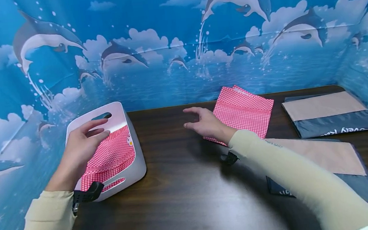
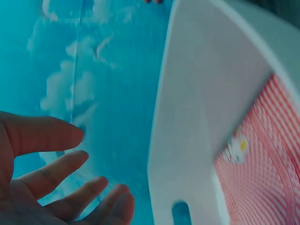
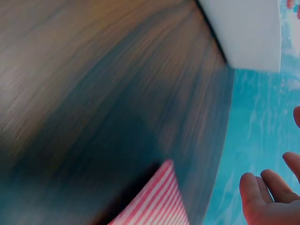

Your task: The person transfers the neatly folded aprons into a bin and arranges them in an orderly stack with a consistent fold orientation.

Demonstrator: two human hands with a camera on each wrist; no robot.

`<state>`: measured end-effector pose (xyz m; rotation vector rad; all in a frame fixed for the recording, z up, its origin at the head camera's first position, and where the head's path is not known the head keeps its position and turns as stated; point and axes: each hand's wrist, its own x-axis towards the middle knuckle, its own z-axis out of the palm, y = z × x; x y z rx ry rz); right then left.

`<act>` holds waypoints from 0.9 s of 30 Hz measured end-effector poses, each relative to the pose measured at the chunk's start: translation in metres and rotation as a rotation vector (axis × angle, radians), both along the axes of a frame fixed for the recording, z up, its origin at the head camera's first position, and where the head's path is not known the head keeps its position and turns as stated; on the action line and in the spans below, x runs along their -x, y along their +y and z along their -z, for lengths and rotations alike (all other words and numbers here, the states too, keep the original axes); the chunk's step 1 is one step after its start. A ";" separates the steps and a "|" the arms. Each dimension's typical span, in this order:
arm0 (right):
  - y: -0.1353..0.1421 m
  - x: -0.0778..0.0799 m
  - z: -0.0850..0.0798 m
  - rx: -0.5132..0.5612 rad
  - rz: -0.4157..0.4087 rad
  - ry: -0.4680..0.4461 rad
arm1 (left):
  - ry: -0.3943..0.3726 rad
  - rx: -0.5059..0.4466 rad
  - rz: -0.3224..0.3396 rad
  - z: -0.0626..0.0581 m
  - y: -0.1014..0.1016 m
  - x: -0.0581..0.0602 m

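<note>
My left hand hovers over a white plastic bin at the left of the table, fingers loosely bent and holding nothing. Inside the bin lies a red-and-white checked cloth pouch with a small white-and-yellow figure on it; the left wrist view shows this pouch too. My right hand is in the air near the table's middle, its fingers relaxed with nothing between them. Just behind it, partly hidden by hand and wrist, another red checked pouch lies on the table, apparently over a second one.
Two folded dark-and-beige bags lie at the right: one bag at the back, the other bag nearer, partly covered by my right sleeve. The dark wooden table meets a blue dolphin curtain behind and at the sides.
</note>
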<state>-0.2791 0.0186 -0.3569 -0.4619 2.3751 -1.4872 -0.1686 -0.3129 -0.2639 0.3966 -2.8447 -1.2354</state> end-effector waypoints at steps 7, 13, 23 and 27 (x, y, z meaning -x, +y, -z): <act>0.042 0.000 0.005 -0.040 0.050 0.008 | 0.088 0.038 0.188 -0.001 0.055 0.003; 0.067 -0.004 0.012 -0.017 0.076 -0.015 | 0.102 0.072 0.313 0.006 0.098 0.011; 0.104 -0.010 0.016 -0.035 0.116 -0.011 | 0.112 0.109 0.386 0.033 0.141 0.028; 0.115 -0.012 0.019 -0.047 0.130 -0.003 | 0.103 0.097 0.441 0.045 0.160 0.034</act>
